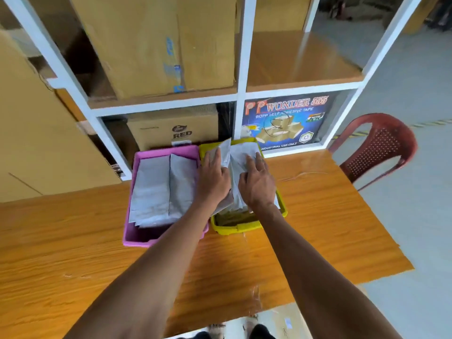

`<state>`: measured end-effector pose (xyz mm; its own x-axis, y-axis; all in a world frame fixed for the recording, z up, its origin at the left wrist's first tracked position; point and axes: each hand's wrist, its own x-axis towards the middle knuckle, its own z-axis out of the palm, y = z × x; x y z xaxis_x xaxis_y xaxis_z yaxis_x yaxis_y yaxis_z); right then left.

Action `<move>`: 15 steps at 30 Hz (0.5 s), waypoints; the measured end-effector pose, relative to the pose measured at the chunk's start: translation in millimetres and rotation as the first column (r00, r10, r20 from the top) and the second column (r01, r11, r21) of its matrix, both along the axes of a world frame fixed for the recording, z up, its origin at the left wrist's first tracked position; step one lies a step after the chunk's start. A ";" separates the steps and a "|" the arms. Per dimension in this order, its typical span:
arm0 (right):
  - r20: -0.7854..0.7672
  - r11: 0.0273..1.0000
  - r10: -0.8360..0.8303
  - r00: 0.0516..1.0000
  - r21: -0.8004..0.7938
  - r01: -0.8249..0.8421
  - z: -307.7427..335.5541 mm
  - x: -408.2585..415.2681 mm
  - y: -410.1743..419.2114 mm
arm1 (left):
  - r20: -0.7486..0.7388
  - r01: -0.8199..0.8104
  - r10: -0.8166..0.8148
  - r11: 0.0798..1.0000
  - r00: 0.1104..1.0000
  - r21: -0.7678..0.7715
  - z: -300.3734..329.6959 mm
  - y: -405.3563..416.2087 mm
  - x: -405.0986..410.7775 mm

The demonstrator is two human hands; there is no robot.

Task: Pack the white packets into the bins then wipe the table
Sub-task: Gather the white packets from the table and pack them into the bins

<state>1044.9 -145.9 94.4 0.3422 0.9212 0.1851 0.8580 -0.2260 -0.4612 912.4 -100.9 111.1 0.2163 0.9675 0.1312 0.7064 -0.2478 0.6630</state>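
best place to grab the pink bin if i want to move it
Take the pink bin by its two long side rims, coming from above at the near end. The near end is bare of packets, and the yellow bin crowds its right side.

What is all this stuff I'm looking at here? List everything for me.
Pink bin: one, left on the table, packets inside.
Yellow bin: one, right of the pink bin.
White packets: several, in both bins; exact count unclear.
Table: one, orange wood grain.
Shelf rack: one, white frame, behind the table.
Cardboard boxes: several, brown, on the shelves and at left.
Tape poster: one, blue, low on the rack.
Chair: one, dark red plastic, at right.
Left hand: on packets in the yellow bin.
Right hand: on the same packets.
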 end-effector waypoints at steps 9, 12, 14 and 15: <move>0.013 0.978 0.118 0.993 -0.177 -0.113 -23.5 35.8 57.3 | -0.186 -0.088 0.085 0.996 0.979 -0.006 -20.2 41.5 45.7; 0.081 0.960 0.184 0.980 -0.227 -0.161 -29.7 43.9 65.5 | -0.321 -0.128 0.089 0.987 0.943 -0.102 -33.7 46.2 53.7; 0.111 0.959 0.220 0.969 -0.208 -0.194 -33.7 46.2 70.7 | -0.364 -0.129 0.084 0.987 0.928 -0.101 -43.8 47.9 53.1; 0.112 0.960 0.244 0.963 -0.172 -0.223 -36.2 47.0 73.0 | -0.366 -0.115 0.081 0.991 0.927 -0.073 -47.3 48.9 51.8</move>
